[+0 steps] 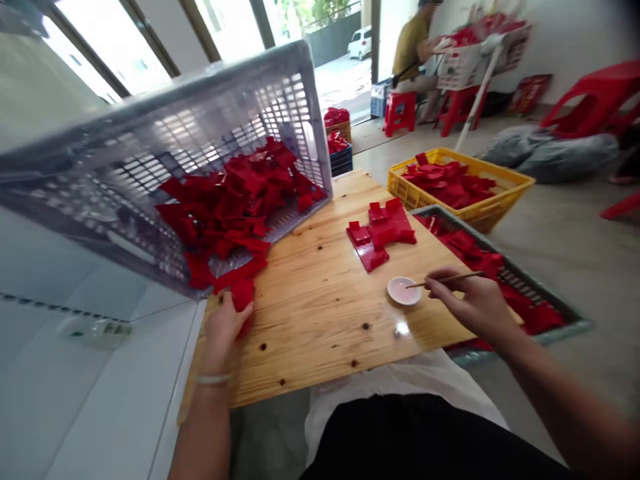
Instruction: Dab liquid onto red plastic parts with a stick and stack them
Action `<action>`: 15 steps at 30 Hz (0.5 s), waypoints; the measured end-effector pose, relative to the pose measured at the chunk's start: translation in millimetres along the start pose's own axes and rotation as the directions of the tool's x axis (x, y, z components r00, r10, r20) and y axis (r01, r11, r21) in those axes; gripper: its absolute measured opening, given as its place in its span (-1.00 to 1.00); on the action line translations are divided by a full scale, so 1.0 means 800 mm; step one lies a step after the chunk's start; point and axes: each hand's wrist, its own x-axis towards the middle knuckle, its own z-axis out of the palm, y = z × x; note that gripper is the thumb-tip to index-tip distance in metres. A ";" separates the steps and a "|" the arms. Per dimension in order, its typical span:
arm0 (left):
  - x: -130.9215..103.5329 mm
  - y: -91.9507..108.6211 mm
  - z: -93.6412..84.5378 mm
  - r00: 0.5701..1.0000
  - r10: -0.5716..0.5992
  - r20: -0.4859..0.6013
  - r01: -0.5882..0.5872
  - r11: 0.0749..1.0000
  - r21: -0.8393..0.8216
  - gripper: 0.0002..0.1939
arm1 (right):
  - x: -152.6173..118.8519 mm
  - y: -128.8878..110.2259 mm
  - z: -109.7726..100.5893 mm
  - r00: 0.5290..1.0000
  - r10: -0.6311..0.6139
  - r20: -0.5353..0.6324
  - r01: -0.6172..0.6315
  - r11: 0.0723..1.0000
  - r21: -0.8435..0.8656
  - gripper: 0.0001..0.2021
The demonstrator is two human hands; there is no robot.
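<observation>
Open lane across the middle of the wooden surface (310, 313)
Bare wood runs between the left hand (227, 327) and the white dish (404, 299); the tilted grey crate (315, 100) walls off the far left, red pieces (383, 231) stand just beyond the dish, and the right hand (470, 300) with its thin stick (418, 285) blocks the dish's right side.

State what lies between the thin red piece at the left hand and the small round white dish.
In the head view, only bare pale wooden tabletop separates the red piece at the left hand from the small round white dish.
</observation>
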 end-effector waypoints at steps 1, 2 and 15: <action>-0.014 0.007 0.006 0.999 0.031 0.007 -0.032 0.999 0.020 -0.34 | 0.001 0.003 0.002 1.000 0.015 0.017 -0.015 1.000 -0.009 -0.80; -0.029 0.015 0.010 0.997 0.071 0.020 -0.072 0.997 0.032 -0.35 | 0.001 0.006 0.004 0.999 0.027 0.036 -0.026 1.000 -0.015 -0.80; -0.090 0.021 -0.035 0.950 0.241 0.197 -0.025 0.690 -0.723 -0.65 | 0.000 0.021 0.004 0.980 0.155 0.128 -0.163 0.985 0.057 -0.66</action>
